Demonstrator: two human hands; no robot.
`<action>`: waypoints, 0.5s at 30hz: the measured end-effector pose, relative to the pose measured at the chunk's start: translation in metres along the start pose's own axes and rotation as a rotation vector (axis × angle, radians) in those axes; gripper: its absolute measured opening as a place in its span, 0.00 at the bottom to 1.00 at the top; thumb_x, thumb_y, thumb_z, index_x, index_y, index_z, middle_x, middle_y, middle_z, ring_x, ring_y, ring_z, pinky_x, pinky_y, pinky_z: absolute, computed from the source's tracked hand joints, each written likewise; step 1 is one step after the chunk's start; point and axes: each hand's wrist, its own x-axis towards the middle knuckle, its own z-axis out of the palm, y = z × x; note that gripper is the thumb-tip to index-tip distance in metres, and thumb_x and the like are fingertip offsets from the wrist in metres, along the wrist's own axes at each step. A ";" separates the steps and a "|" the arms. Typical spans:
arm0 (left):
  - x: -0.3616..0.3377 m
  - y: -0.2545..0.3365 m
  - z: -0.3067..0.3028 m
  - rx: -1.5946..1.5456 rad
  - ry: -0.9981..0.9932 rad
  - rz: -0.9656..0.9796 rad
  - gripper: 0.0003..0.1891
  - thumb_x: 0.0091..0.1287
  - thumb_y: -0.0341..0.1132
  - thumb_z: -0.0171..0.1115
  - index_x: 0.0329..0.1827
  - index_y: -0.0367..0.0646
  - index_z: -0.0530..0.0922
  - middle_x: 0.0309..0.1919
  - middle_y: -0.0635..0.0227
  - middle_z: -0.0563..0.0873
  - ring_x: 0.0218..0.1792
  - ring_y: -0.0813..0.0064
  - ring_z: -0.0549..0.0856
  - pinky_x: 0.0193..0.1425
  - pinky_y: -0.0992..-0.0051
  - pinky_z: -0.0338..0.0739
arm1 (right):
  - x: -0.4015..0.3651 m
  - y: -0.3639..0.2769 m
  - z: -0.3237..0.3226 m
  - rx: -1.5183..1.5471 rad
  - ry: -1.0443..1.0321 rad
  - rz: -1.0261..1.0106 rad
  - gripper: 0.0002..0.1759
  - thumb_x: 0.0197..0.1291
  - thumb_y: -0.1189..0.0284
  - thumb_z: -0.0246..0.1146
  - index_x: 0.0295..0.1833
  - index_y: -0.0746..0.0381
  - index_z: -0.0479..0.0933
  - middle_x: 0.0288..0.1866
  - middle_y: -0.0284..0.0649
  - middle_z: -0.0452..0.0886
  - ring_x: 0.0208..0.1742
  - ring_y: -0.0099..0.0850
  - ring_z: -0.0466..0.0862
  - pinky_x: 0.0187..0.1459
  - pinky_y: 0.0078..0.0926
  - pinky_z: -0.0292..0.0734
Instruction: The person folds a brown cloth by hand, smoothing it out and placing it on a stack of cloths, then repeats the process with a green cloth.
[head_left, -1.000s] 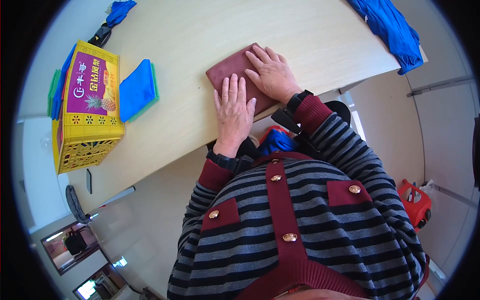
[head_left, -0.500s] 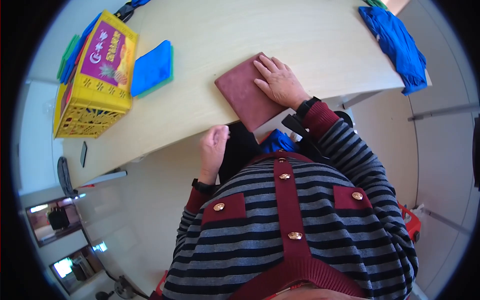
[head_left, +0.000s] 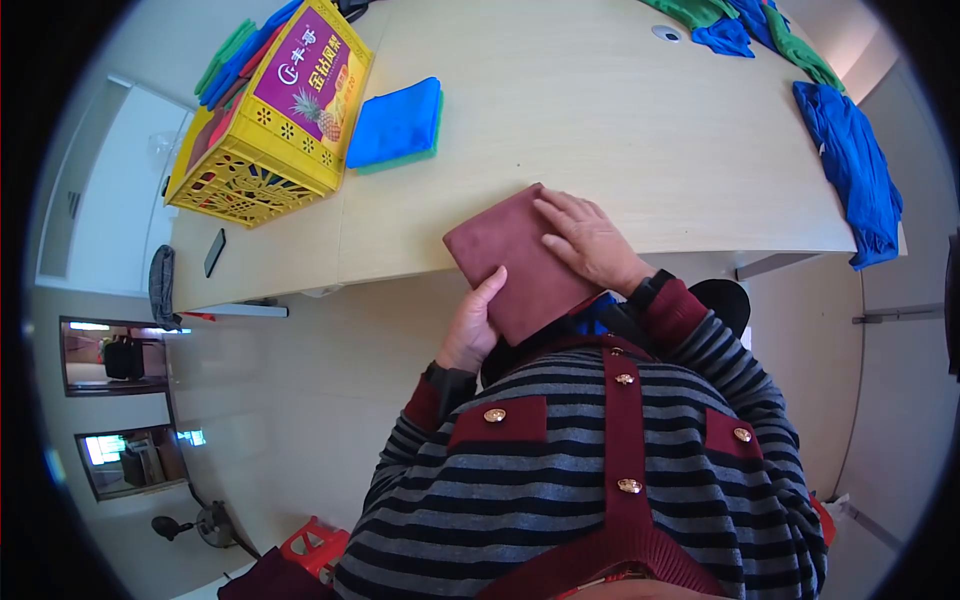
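A maroon folded cloth [head_left: 520, 260], flat and roughly square, lies partly over the table's front edge, near my body. With the thumb on top and the fingers hidden beneath, my left hand [head_left: 472, 325] grips its near left side. Across the far right part of the cloth my right hand [head_left: 592, 243] rests flat, fingers stretched out. Farther off to the left, a small stack of folded blue and green cloths [head_left: 397, 122] sits on the table.
A yellow plastic crate [head_left: 270, 140] full of coloured cloths stands at the left, with a phone [head_left: 215, 252] in front of it. Blue [head_left: 850, 165] and green cloths lie along the table's right end. A red stool [head_left: 315, 548] stands below left.
My left hand, earlier a loose fist off the cloth, has come onto its near left side and taken hold. My right hand still lies on top. The view has shifted.
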 end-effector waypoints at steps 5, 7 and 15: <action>0.004 0.091 0.017 0.192 0.042 0.186 0.22 0.74 0.36 0.67 0.68 0.41 0.77 0.63 0.66 0.84 0.63 0.69 0.83 0.70 0.66 0.76 | -0.031 0.050 -0.021 -0.039 0.239 0.231 0.26 0.72 0.67 0.61 0.71 0.65 0.73 0.75 0.50 0.72 0.76 0.50 0.69 0.76 0.45 0.63; 0.024 0.136 0.022 0.239 0.050 0.269 0.22 0.73 0.36 0.68 0.68 0.42 0.77 0.63 0.67 0.84 0.63 0.69 0.83 0.70 0.66 0.77 | -0.042 0.063 -0.031 -0.245 0.250 0.215 0.25 0.69 0.68 0.62 0.69 0.65 0.74 0.72 0.49 0.75 0.76 0.49 0.70 0.76 0.46 0.63; 0.132 0.277 0.032 0.042 0.078 0.498 0.25 0.73 0.38 0.69 0.71 0.44 0.75 0.66 0.63 0.83 0.65 0.62 0.82 0.70 0.56 0.77 | -0.041 0.051 -0.040 -0.350 0.227 0.284 0.26 0.64 0.69 0.64 0.68 0.65 0.75 0.71 0.47 0.76 0.76 0.48 0.70 0.76 0.46 0.64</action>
